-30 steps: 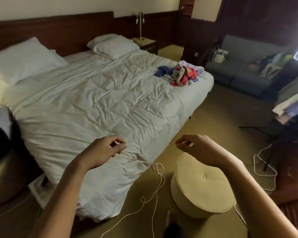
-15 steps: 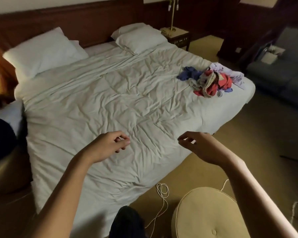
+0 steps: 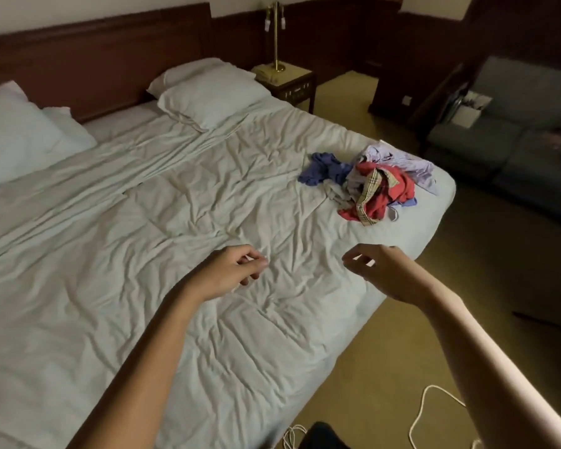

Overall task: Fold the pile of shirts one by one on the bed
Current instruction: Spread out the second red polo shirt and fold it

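A crumpled pile of shirts point(image 3: 374, 181), red, blue, lilac and plaid, lies near the far right corner of the bed point(image 3: 149, 254), which is covered by a wrinkled white duvet. My left hand point(image 3: 229, 272) hovers over the middle of the duvet with fingers loosely curled, holding nothing. My right hand point(image 3: 381, 270) hangs over the bed's right edge, fingers also loosely curled and empty. Both hands are well short of the pile.
Two white pillows point(image 3: 208, 92) lie against the dark wooden headboard point(image 3: 94, 53). A nightstand point(image 3: 289, 81) with a brass lamp stands at the far right of the bed. A grey sofa point(image 3: 512, 137) sits at right. A white cord point(image 3: 428, 406) trails on the carpet.
The view has moved closer to the bed and turned right; the round pouffe has left the frame. Both hands stay raised and empty, now over the duvet.
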### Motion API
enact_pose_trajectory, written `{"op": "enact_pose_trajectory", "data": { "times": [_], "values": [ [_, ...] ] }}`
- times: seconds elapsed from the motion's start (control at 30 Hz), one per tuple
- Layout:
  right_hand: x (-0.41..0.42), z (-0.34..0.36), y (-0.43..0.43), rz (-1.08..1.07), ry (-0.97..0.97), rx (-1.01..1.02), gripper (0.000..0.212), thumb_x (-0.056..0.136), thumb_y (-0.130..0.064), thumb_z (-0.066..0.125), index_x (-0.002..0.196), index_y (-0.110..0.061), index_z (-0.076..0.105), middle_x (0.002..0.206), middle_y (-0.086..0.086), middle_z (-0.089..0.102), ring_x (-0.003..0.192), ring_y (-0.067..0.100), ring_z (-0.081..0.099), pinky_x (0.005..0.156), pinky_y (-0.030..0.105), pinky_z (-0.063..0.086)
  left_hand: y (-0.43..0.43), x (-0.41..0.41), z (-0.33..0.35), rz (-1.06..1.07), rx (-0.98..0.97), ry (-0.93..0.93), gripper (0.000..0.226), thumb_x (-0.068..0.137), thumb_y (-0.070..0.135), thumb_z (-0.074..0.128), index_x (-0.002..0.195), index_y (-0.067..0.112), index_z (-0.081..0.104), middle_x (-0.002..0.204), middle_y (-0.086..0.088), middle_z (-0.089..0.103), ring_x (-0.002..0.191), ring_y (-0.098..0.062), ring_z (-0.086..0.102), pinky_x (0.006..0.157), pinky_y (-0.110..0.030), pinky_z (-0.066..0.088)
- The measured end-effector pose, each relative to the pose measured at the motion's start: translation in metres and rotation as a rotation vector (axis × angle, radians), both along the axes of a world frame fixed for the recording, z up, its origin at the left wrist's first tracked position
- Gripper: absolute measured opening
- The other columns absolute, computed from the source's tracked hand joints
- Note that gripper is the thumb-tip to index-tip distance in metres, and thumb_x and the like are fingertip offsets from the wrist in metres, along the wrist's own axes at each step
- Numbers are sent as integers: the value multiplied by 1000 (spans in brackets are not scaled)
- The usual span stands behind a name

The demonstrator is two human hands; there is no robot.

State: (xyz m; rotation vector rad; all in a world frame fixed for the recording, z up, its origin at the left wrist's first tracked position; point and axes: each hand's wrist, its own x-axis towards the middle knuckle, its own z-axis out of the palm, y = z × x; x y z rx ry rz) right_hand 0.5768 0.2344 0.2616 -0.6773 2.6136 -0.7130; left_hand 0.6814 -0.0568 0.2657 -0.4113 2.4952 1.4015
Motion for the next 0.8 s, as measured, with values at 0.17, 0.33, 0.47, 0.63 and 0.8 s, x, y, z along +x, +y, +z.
{"op": "enact_pose_trajectory", "data": {
  "times": [0.17,0.33,0.47,0.63,0.8],
  "values": [
    [-107,-3,23,-75,13,31,20,98,-41,57,108,-29,69,95,-14,66,78,-1,61,66,18,46,13,-125,-13,-43,5,-75,23,100,39,56,107,20,68,102,-3,72,80,-12,64,69,-24,45],
    [-248,-46,71,-105,-16,114,18,100,-31,54,107,-22,69,101,0,69,87,20,66,80,36,54,52,-272,-66,-35,18,-194,27,99,40,56,109,17,67,99,-1,72,77,-12,63,67,-25,44],
    [-392,-118,100,-147,27,139,21,99,-26,51,105,-13,67,96,10,71,86,29,67,78,45,56,104,-413,-146,16,17,-272,28,94,44,62,107,20,67,99,0,71,77,-12,63,67,-27,46],
    [-540,-229,119,-188,89,89,48,97,-42,55,140,-22,50,127,15,61,101,32,64,82,39,51,179,-566,-271,97,-12,-271,40,85,47,72,113,18,65,107,0,68,94,-20,65,64,-30,47],
    [-612,-302,123,-191,270,193,83,85,-67,59,152,-25,32,146,9,37,129,37,38,104,51,35,222,-638,-357,138,-128,-239,66,83,48,74,135,13,55,131,-8,63,118,-30,60,99,-40,50]
  ]
}}
